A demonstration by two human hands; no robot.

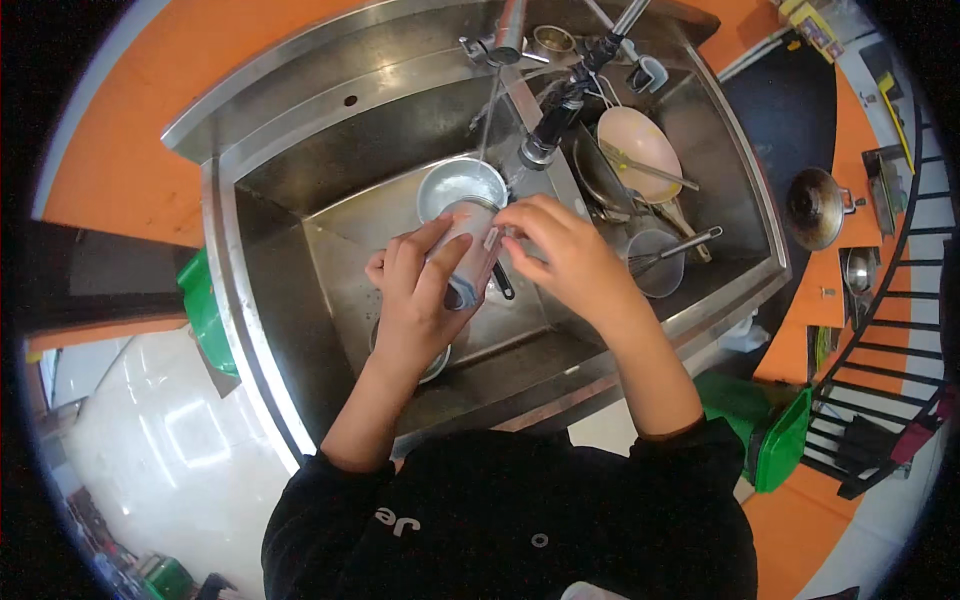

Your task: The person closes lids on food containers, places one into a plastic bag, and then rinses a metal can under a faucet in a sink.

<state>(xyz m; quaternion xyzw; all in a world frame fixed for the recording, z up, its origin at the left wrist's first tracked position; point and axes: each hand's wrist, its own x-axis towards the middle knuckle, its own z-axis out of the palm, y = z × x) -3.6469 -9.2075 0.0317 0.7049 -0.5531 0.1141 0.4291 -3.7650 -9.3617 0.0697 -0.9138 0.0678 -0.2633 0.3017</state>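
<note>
My left hand (424, 281) grips a translucent cylindrical container (469, 244), held tilted above the basin of a stainless steel sink (330, 247). At the container's right side is my right hand (566, 251), its thumb and fingertips close together by a small label-like patch; whether they pinch something is unclear. Just beyond the container, a round metal bowl (461, 180) full of water stands in the basin under a thin stream from the faucet (508, 45). A black handle (503, 281) shows beneath the container. Another round vessel (436, 365) is partly hidden below my left wrist.
In the right basin lie a pale oval pan (641, 146), a dark pan (600, 172), a wire whisk (686, 247) and a clear plastic tub (664, 281). A black spray nozzle (551, 135) hangs over the divider. Green bins (784, 442) stand beside the sink.
</note>
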